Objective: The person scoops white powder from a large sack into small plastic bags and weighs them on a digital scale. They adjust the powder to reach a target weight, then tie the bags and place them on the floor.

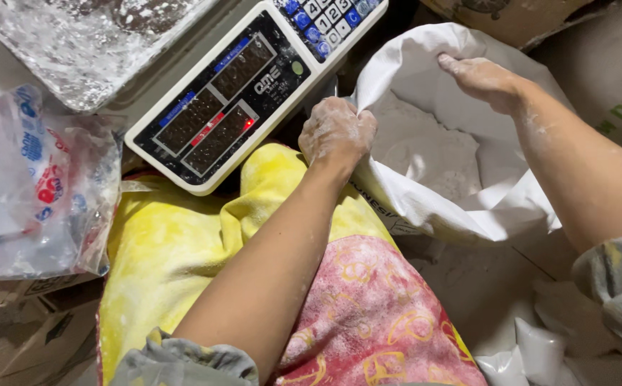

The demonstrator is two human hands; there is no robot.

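Observation:
A large white sack [461, 207] stands open at the right, holding white flour [425, 154]. My left hand [336, 132], dusted with flour, is clenched on the sack's near-left rim. The fingers of my right hand [482, 78] curl over the far rim, holding it. Between them the sack's mouth is spread open. A yellow and red cloth [182, 243] lies over my lap under my left forearm.
A white digital scale [232, 93] with a dark display and blue keys sits at the upper left, its metal pan [82, 43] dusted with flour. Clear printed plastic bags [32, 186] lie at the left. Cardboard [32, 336] is at the bottom left, and a brown sack [611, 78] stands at the right.

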